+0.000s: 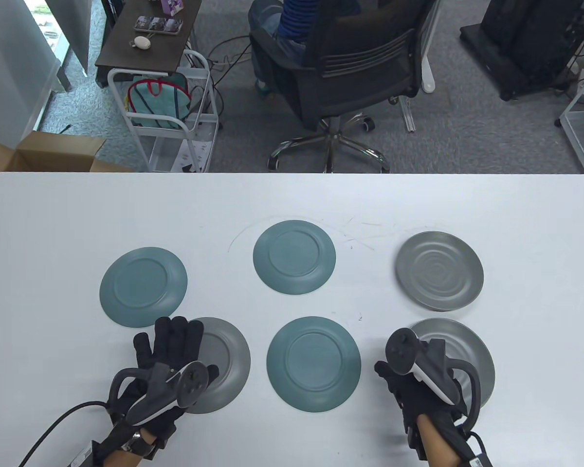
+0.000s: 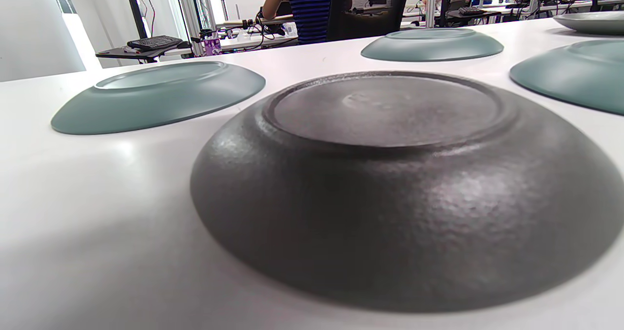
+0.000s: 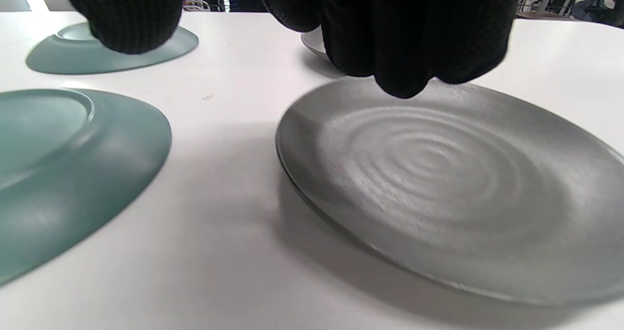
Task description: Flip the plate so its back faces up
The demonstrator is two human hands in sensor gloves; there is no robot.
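Note:
A grey plate (image 1: pixel 455 340) lies face up at the front right, its ripple pattern clear in the right wrist view (image 3: pixel 438 184). My right hand (image 1: pixel 394 384) is at its left rim. The curled fingers (image 3: pixel 399 42) hang over its far rim and the thumb (image 3: pixel 126 13) stands apart, with nothing held between them. Another grey plate (image 1: pixel 228 365) lies back up at the front left and fills the left wrist view (image 2: pixel 390 174). My left hand (image 1: pixel 173 340) lies flat over its left edge with fingers spread.
Three teal plates lie back up: one at the left (image 1: pixel 143 287), one in the middle rear (image 1: pixel 294 257), one at the front centre (image 1: pixel 314 364). A third grey plate (image 1: pixel 439 271) lies face up at the right rear. An office chair (image 1: pixel 350 73) stands beyond the table's far edge.

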